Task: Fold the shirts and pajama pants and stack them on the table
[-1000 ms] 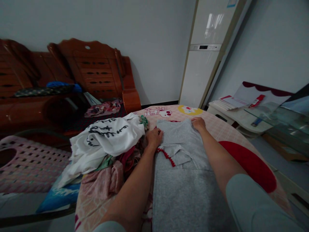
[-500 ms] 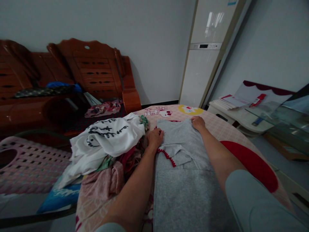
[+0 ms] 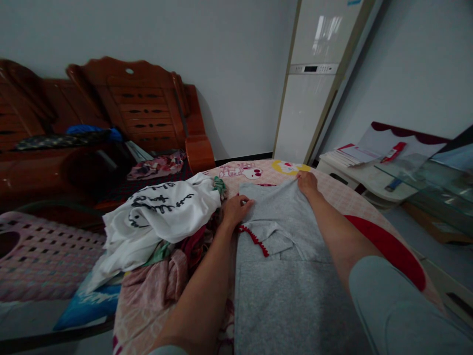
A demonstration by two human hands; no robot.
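Note:
A grey dress (image 3: 281, 296) lies lengthwise on the round table in front of me, with a seam across it. One sleeve (image 3: 273, 239) with a red scalloped edge is folded inward on top. My right hand (image 3: 307, 184) pinches the dress's far right corner, and the cloth is drawn up taut toward it. Over the far left edge, my left hand (image 3: 237, 211) rests on the dress with its fingers apart. Just left of that hand is a heap of clothes, topped by a white shirt (image 3: 166, 209) with black lettering. Pink cloth (image 3: 158, 281) shows below it.
A patterned pink cloth (image 3: 336, 197) covers the table. Wooden chairs (image 3: 136, 103) stand behind on the left, and a pink woven-look plastic basket (image 3: 48, 261) is at the near left. A tall white air conditioner (image 3: 301, 108) and a white side table (image 3: 365, 172) are at the right.
My right hand has moved slightly right and away from me, pulling the dress's corner along. The fingers of my left hand have spread a little on the cloth.

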